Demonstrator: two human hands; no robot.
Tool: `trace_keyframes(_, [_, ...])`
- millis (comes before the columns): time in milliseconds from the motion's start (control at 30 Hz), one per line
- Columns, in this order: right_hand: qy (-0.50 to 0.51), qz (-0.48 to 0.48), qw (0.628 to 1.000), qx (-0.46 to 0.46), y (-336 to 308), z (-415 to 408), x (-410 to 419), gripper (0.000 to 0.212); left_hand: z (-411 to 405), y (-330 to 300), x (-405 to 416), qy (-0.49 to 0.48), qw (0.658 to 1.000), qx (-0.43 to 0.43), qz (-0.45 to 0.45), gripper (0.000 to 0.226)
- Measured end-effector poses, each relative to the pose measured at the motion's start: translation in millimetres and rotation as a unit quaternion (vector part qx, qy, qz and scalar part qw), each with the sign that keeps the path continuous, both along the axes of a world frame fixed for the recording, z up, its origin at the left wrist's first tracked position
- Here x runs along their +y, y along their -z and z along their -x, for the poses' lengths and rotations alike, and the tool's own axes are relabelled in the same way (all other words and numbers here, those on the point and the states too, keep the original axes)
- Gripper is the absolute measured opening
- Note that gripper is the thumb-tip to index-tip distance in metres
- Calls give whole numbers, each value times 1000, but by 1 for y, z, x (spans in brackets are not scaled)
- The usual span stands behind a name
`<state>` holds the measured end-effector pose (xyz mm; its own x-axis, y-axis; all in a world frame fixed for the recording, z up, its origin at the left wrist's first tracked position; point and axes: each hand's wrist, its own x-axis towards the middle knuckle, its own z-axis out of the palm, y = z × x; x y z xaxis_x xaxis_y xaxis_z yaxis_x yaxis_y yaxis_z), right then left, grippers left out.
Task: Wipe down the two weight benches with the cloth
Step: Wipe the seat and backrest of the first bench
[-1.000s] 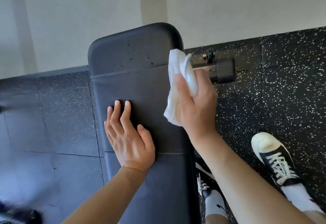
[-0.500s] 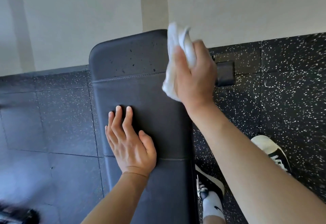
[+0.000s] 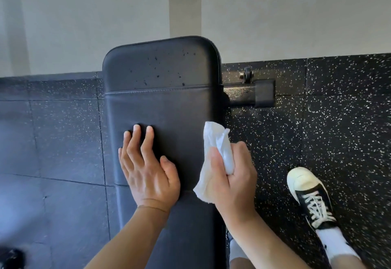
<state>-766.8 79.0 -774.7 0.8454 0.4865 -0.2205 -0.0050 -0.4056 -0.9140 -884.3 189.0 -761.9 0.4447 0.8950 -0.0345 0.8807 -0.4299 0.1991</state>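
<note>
Gripping a crumpled white cloth [image 3: 213, 163], your right hand [image 3: 231, 181] sits at the right edge of the black padded weight bench [image 3: 169, 99], with your thumb and curled fingers closed around the wad. The cloth sticks up past your knuckles and hangs down below your palm; it looks to be touching the pad's right side, though the angle makes contact hard to confirm. Your left hand [image 3: 148, 169] lies flat on the pad just beside it, fingers straight and slightly spread, pointing toward the far end, holding nothing.

The bench runs away from you toward a pale wall [image 3: 84, 14]. A stitched seam [image 3: 163, 91] crosses the pad near its far end, and small dark specks dot the section beyond it. To the right of that end, a black metal foot bar [image 3: 251, 95] with a small wheel [image 3: 248, 76] juts out over the floor [image 3: 317, 131], which is black rubber flecked with white. Only 1 bench is in view.

Your right foot, in a black-and-white sneaker [image 3: 309, 196] with a white sock [image 3: 336, 245], stands on the floor well to the right of the bench.
</note>
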Motion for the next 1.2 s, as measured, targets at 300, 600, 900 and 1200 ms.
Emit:
trace_keyframes(300, [-28, -30, 994, -104, 4, -94, 84, 34, 2, -2, -1, 4, 1000, 0, -4, 70])
trace_keyframes(600, [-73, 10, 976, -206, 2, -117, 113, 30, 2, -1, 0, 2, 1000, -10, -1, 70])
trace_keyframes(900, [-270, 27, 895, -354, 2, -41, 21, 24, 4, 0, 0, -2, 1000, -23, -8, 70])
trace_keyframes(1200, [-297, 70, 825, -476, -14, -52, 128, 15, 6, 0, 1, 4, 999, -52, -10, 68])
